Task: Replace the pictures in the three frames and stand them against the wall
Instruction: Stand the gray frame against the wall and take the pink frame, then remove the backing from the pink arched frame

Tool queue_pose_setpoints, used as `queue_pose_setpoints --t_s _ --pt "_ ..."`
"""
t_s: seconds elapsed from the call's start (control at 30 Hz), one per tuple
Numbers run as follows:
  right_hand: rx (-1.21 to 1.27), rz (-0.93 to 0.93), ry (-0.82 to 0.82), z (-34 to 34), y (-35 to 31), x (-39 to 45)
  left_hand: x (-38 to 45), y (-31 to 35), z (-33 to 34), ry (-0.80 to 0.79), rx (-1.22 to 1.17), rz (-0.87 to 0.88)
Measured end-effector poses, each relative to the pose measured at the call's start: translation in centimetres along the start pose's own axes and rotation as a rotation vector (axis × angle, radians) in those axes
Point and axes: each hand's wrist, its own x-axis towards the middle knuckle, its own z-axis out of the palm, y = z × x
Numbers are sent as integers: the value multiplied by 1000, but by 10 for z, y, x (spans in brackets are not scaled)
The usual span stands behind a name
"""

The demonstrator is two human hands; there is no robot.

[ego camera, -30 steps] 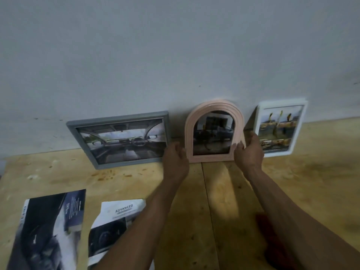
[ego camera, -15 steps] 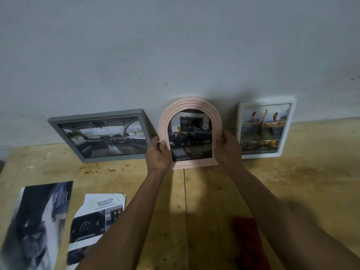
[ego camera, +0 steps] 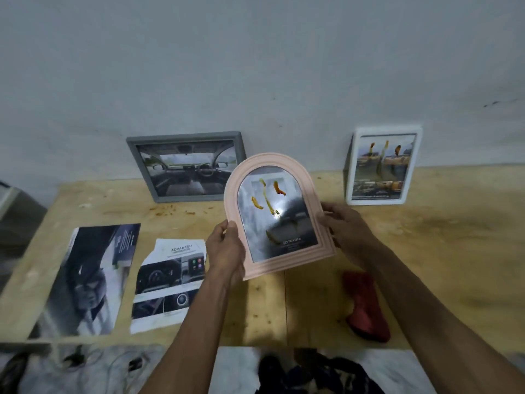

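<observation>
Above table (ego camera: 426,251), hands tilt arched frame (ego camera: 233,200), arch pointing wallward.

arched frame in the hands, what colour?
Pale pink arched frame, with a ridged border; shows best in the head view.

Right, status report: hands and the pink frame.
Left hand and right hand grip pink arched frame, lifted off table, tilted. Grey frame and white frame lean on wall. Nothing blocking.
</observation>
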Motion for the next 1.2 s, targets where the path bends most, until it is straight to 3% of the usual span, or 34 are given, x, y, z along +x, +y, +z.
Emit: queue_pose_setpoints --t_s 0.23,0.47,0.57,0.8,0.9,0.97,1.07,1.13,1.2 --pt "-169 -136 5 28 18 -79 -45 -37 -68 -66 -78 -146" --pt "-690 -557 139 54 22 -132 -76 0 -94 -92 -51 -82" --pt "-812 -671 82 60 40 -144 -74 21 -101 -161 -102 -128" --pt "-941 -817 86 66 69 -170 -53 1 -111 -138 86 -258" --pt "-836 -694 29 57 83 -172 -53 -20 -119 -130 126 -288" --pt "-728 -553 112 53 89 -175 -59 -33 -126 -126 143 -293" --pt "-605 -240 325 48 91 -170 -63 -50 -134 -155 144 -280" --pt "-439 7 285 48 97 -161 -63 -60 -138 -174 141 -276" --pt "-304 130 295 50 109 -152 -61 -67 -139 -194 146 -274"
